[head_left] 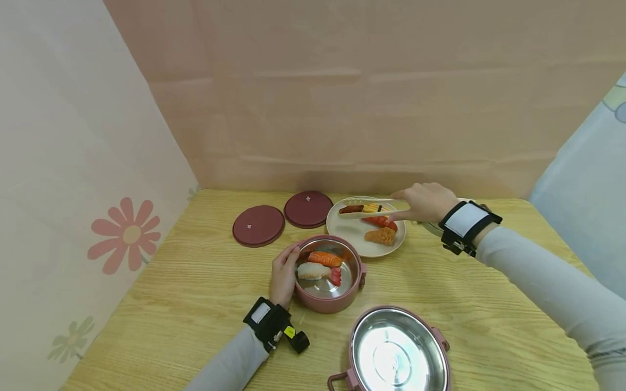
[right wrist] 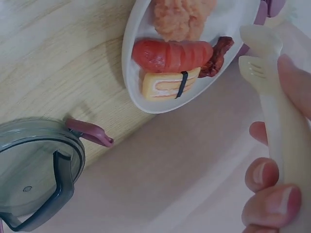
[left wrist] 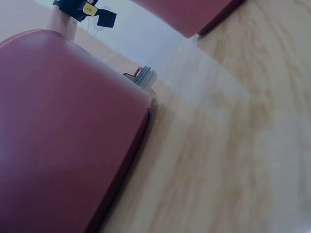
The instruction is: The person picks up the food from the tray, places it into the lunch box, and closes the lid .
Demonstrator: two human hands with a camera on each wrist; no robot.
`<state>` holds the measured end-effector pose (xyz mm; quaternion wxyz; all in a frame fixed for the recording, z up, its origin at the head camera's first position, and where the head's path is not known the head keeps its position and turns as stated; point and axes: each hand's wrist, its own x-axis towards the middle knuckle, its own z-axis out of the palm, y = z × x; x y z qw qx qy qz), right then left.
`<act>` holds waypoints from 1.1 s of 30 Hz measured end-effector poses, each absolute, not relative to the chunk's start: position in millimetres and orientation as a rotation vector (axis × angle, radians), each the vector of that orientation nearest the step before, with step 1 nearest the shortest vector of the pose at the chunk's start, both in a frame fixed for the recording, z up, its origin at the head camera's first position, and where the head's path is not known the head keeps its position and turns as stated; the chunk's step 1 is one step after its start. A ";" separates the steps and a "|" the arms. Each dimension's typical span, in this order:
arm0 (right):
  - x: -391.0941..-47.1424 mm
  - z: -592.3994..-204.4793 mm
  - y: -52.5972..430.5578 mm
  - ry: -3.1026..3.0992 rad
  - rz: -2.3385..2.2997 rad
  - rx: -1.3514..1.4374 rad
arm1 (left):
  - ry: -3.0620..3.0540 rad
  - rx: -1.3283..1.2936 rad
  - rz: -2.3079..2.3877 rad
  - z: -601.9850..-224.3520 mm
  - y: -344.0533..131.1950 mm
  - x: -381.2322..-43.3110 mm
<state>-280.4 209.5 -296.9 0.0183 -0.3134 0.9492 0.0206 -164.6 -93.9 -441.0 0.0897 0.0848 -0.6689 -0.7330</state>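
My left hand grips the left side of a round pink steel-lined bowl, fingers over its rim. Inside lie a salmon sushi and a shrimp sushi. The bowl's wall fills much of the left wrist view. My right hand holds cream plastic tongs, their tips slightly parted with nothing between them. In the head view they reach over a white plate. On it are a red sausage, egg sushi, fried chicken and a dark brown piece.
Two maroon lids lie left of the plate. A larger pink steel-lined bowl with side clasps stands at the front. A transparent lid with a handle lies right of the plate, partly behind my right wrist. An upright backdrop borders the table's back edge.
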 end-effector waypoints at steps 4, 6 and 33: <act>-283.0 -299.6 206.3 2.965 0.107 -0.955 | -1.988 0.243 -2.177 -441.1 -93.5 -164.4; -284.9 -300.3 204.6 2.975 0.139 -0.942 | -1.993 0.243 -2.173 -441.0 -93.0 -164.4; -305.9 -297.6 193.1 2.981 0.310 -0.943 | -1.984 0.289 -2.185 -438.6 -89.3 -163.1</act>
